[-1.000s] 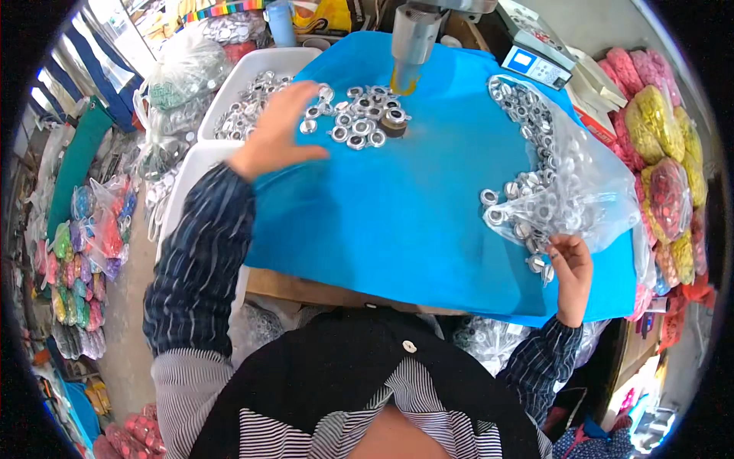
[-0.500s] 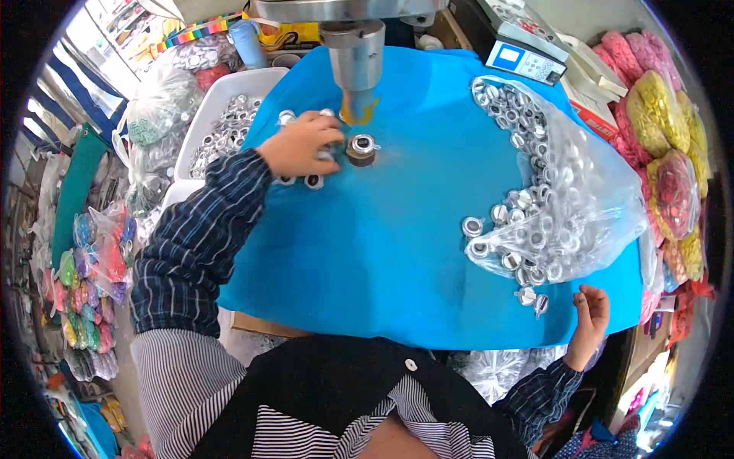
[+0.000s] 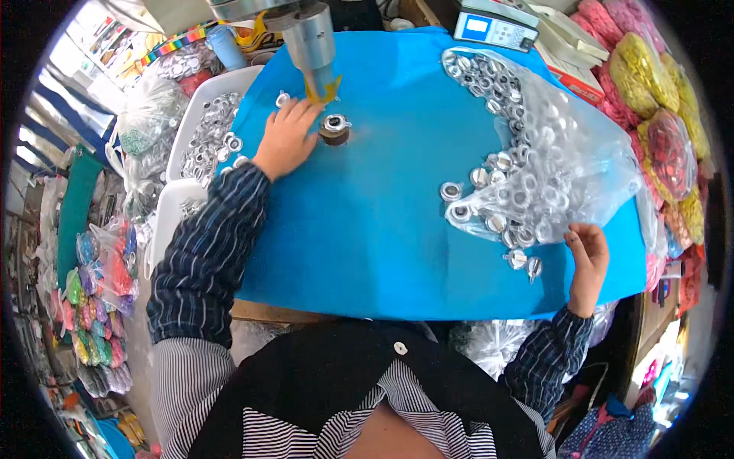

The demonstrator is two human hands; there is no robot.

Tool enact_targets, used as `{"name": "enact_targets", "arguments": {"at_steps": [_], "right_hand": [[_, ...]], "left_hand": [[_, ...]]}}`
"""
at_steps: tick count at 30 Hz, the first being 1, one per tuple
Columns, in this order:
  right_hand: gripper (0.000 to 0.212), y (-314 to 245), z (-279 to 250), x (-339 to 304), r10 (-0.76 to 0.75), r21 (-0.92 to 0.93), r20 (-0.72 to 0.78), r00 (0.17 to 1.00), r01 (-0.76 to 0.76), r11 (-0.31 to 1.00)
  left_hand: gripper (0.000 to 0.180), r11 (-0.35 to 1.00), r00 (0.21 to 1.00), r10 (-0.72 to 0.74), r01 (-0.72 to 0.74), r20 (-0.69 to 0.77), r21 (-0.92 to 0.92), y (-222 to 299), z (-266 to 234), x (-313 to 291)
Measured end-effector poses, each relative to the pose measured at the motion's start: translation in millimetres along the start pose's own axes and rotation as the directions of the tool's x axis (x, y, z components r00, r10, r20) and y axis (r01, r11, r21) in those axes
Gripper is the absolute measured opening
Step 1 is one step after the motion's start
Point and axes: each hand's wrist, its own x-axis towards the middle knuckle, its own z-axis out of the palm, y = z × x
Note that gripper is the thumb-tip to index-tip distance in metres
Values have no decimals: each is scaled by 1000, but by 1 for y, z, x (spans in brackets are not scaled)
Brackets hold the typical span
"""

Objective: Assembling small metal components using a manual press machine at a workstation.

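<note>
My left hand (image 3: 288,139) lies over the blue cloth with its fingers stretched out, left of a small round metal base (image 3: 335,137). A silver ring-shaped metal piece (image 3: 335,122) sits on that base. Beyond the fingertips hangs the press's metal punch (image 3: 313,50), with yellow tape at its tip. One loose piece (image 3: 283,99) lies past my left hand, and a few more (image 3: 233,144) lie at the cloth's left edge. My right hand (image 3: 588,264) is raised beside the clear plastic bag (image 3: 589,164), thumb apart from the fingers, with nothing visible in it.
Many similar metal pieces spill from the bag's mouth onto the blue cloth (image 3: 367,237). At the left stand a white tub (image 3: 177,145) of such pieces and a second white tub (image 3: 164,229). A grey device (image 3: 497,30) with a screen stands at the back; coloured bundles (image 3: 646,65) are stacked right.
The metal pieces that lay around my left hand are now mostly at the cloth's left edge by the tub. My left fingers have straightened. The whole view has shifted somewhat.
</note>
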Motion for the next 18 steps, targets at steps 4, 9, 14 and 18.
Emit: {"name": "enact_targets", "arguments": {"at_steps": [4, 9, 14, 18], "right_hand": [[10, -2, 3, -2, -9, 10, -25, 1000, 10, 1000], [11, 5, -39, -9, -32, 101, -161, 986, 48, 994], [16, 30, -72, 13, 62, 135, -375, 925, -12, 991], [31, 64, -78, 75, 11, 17, -548, 836, -3, 1000]], "left_hand": [[39, 991, 990, 135, -135, 45, 4, -40, 34, 44], [25, 883, 982, -156, 88, 110, 461, -82, 13, 30], [20, 986, 991, -124, 118, 48, 115, 6, -50, 29], [17, 880, 979, 202, -169, 29, -445, 161, -54, 23]]}}
